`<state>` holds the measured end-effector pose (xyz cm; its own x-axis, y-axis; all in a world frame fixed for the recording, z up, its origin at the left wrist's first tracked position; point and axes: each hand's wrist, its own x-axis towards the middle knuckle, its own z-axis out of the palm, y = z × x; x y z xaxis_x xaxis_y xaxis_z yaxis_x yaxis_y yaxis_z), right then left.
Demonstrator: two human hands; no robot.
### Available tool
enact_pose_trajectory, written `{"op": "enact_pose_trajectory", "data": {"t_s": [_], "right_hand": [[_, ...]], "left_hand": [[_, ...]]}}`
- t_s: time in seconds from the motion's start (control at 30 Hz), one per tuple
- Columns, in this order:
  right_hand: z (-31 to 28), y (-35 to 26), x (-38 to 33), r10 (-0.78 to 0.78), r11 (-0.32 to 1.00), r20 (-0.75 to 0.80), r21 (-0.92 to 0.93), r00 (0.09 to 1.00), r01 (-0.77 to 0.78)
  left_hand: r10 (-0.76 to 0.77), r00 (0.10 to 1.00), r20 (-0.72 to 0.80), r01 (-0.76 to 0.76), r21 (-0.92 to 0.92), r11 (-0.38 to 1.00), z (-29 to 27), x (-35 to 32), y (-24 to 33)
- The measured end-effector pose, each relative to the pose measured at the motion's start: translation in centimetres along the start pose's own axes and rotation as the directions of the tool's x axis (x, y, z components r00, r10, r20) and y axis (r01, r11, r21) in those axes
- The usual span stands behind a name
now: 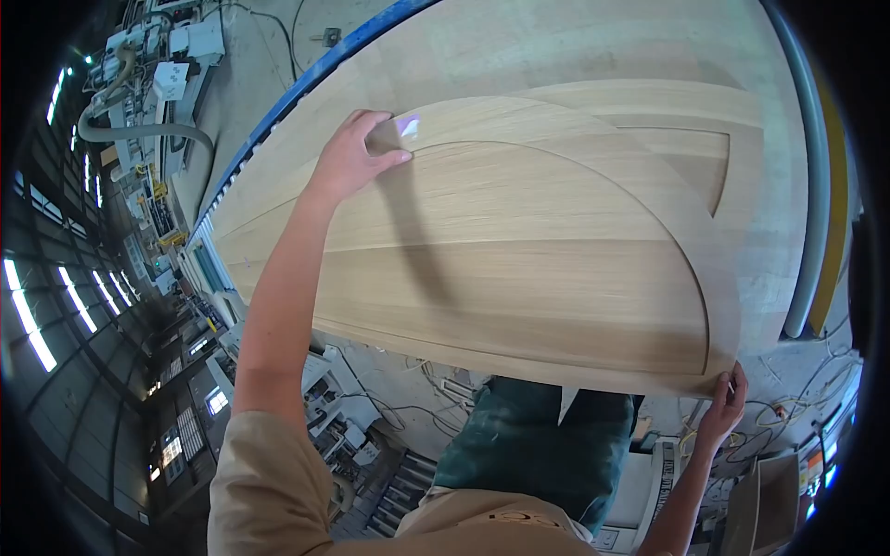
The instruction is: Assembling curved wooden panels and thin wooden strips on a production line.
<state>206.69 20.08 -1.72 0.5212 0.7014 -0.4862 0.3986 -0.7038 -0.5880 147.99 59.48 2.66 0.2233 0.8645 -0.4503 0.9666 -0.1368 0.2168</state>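
A large light-wood panel with an arched groove lies flat before me, its near edge by my waist. At its far left part, my left hand is closed, thumb and fingers pinching a small tan block with a purple-white patch at one end. I cannot tell whether the block rests on the wood. A long shadow falls across the panel below that hand. My right hand grips the panel's near right corner, thumb and fingers about the edge. Another grooved wood panel shows beneath, at the far right.
The pale work surface under the panels has a blue rim at the far left. A grey tube and a yellow rail run along the right. Machines with a hose stand at left. Cables lie on the floor.
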Motion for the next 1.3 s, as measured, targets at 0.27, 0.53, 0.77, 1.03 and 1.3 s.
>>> {"op": "enact_pose_trajectory", "data": {"t_s": [0.27,0.53,0.77,1.03,1.3], "right_hand": [[-0.1,0.8,0.0,0.033,0.999,0.008,-0.001,0.999,-0.033],[0.6,0.6,0.0,-0.022,0.997,-0.033,0.069,0.999,0.024],[0.1,0.9,0.3,-0.033,0.999,0.028,0.044,0.999,0.032],[0.0,1.3,0.2,-0.037,0.998,0.044,0.054,0.998,0.035],[-0.6,1.7,0.7,-0.133,0.991,0.105,0.036,0.986,0.130]], "left_hand": [[-0.017,0.999,0.032,0.014,0.098,0.995,-1.0,-2.4,-6.2],[-0.001,1.000,0.002,0.000,0.170,0.985,-1.6,-4.4,-10.6],[0.018,1.000,-0.002,-0.017,0.163,0.986,-1.9,-4.3,-11.1],[0.072,0.997,-0.039,-0.064,0.173,0.983,-1.1,-4.2,-12.3],[-0.015,0.999,-0.042,0.024,0.220,0.975,-0.7,-4.9,-12.4]]}}
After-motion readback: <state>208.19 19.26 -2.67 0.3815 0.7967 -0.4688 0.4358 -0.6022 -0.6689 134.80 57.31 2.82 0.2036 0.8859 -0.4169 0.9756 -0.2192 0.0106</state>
